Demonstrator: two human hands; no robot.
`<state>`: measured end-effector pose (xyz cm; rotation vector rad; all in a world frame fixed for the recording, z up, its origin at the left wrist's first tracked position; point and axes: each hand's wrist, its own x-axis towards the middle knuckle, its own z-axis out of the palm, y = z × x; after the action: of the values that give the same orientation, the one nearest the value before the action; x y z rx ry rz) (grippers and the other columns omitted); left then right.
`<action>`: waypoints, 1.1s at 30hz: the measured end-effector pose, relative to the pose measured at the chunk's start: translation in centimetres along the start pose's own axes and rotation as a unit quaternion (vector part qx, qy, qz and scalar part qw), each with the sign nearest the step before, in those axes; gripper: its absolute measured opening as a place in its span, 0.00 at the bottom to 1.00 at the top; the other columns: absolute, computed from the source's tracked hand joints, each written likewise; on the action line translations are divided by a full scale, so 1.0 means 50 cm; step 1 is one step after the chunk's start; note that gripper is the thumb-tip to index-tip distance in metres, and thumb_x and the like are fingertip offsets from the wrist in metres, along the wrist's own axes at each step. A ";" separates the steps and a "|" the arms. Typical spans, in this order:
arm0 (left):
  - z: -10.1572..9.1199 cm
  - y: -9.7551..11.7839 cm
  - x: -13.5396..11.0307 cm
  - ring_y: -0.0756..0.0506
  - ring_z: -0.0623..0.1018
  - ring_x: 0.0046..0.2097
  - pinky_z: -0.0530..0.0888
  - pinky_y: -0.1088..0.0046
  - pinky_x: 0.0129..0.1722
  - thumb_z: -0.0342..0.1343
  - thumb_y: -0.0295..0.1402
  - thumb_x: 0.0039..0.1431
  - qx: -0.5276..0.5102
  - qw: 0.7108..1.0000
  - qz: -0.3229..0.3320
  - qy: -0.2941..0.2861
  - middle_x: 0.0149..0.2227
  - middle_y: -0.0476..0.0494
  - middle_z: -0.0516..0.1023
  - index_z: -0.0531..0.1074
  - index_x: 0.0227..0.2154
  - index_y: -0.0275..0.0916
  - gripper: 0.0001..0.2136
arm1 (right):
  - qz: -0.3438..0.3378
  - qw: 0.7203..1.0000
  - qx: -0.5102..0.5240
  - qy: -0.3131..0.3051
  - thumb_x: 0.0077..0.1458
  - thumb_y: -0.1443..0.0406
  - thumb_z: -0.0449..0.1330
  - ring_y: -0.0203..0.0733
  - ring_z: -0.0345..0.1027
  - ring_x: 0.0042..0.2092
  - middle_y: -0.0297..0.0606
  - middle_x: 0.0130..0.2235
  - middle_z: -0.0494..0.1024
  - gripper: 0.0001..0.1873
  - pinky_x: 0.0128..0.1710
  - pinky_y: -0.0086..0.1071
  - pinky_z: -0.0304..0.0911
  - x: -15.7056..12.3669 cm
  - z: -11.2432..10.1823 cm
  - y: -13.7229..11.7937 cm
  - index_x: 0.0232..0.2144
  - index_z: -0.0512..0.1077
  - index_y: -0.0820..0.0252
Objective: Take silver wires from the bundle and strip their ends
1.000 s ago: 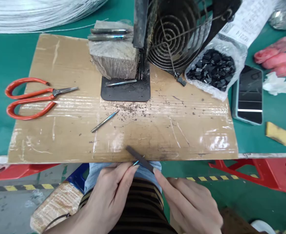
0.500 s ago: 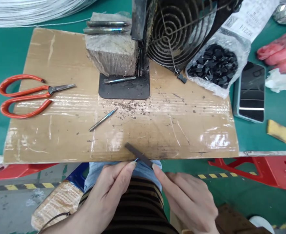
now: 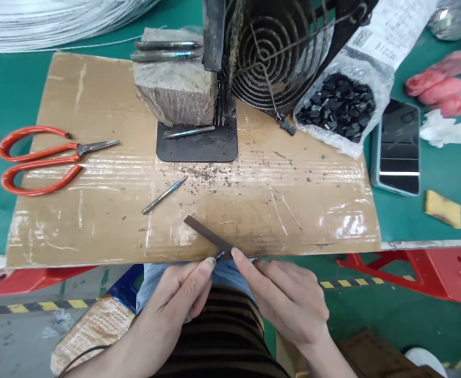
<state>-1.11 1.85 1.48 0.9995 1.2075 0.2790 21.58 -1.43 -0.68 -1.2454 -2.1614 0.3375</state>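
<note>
My right hand (image 3: 283, 296) grips a thin dark flat file (image 3: 207, 234) that slants up to the left over the near edge of the cardboard sheet (image 3: 96, 231). My left hand (image 3: 177, 302) pinches a small metal tip (image 3: 219, 255), only its bluish end showing, right under the file. Both hands sit just below the table edge, over my lap. A loose pointed metal pin (image 3: 164, 195) lies on the cardboard a little beyond the file.
Red-handled scissors (image 3: 37, 160) lie at the left. Behind stand a black base plate (image 3: 199, 147), a grey block (image 3: 175, 92) bearing metal pins, and a wire coil guard (image 3: 277, 52). A bag of black parts (image 3: 334, 107), a phone (image 3: 396, 147) and a yellow sponge (image 3: 442, 208) are at the right.
The file has slid up and to the left across the metal tip, and my right hand has followed it toward the table edge. My left hand has barely moved.
</note>
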 end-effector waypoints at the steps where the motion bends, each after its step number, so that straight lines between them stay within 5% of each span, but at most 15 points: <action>1: 0.000 -0.001 0.000 0.46 0.61 0.27 0.61 0.67 0.31 0.40 0.52 0.76 -0.004 1.000 -0.003 -0.002 0.22 0.52 0.59 0.59 0.20 0.43 0.28 | 0.001 1.000 0.004 -0.002 0.68 0.79 0.53 0.37 0.68 0.28 0.35 0.31 0.78 0.22 0.30 0.34 0.62 -0.002 0.000 0.001 0.60 0.73 0.69; 17: -0.004 -0.017 0.010 0.46 0.60 0.28 0.58 0.66 0.34 0.43 0.53 0.75 -0.125 0.991 -0.014 -0.053 0.22 0.51 0.58 0.58 0.19 0.42 0.30 | 0.018 1.000 -0.006 0.022 0.64 0.83 0.56 0.36 0.67 0.25 0.36 0.30 0.79 0.25 0.27 0.34 0.59 -0.028 -0.003 0.000 0.61 0.74 0.70; 22: -0.002 -0.022 0.011 0.47 0.57 0.26 0.58 0.66 0.31 0.44 0.52 0.75 -0.151 0.987 -0.016 -0.045 0.20 0.52 0.57 0.58 0.18 0.42 0.29 | 0.007 1.000 -0.016 0.019 0.67 0.80 0.53 0.37 0.72 0.28 0.37 0.34 0.82 0.22 0.30 0.34 0.64 0.012 0.006 -0.003 0.59 0.76 0.70; 28: 0.004 -0.015 0.009 0.48 0.60 0.25 0.60 0.69 0.28 0.41 0.45 0.77 0.017 0.997 0.071 0.020 0.21 0.52 0.59 0.59 0.21 0.42 0.25 | 0.077 0.989 -0.046 0.116 0.61 0.82 0.63 0.33 0.68 0.24 0.33 0.27 0.77 0.31 0.28 0.30 0.64 0.002 -0.023 -0.014 0.64 0.73 0.60; 33: 0.007 -0.014 0.016 0.51 0.62 0.24 0.60 0.72 0.25 0.44 0.32 0.75 0.178 0.962 0.185 0.093 0.21 0.55 0.59 0.58 0.22 0.42 0.20 | 0.104 0.985 -0.038 0.131 0.58 0.85 0.64 0.35 0.68 0.23 0.33 0.26 0.75 0.34 0.25 0.30 0.65 -0.019 -0.033 -0.013 0.63 0.74 0.57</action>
<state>-0.73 1.83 0.45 1.5464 1.2602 0.4690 22.51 -2.70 0.54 -1.4751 -1.8411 0.1645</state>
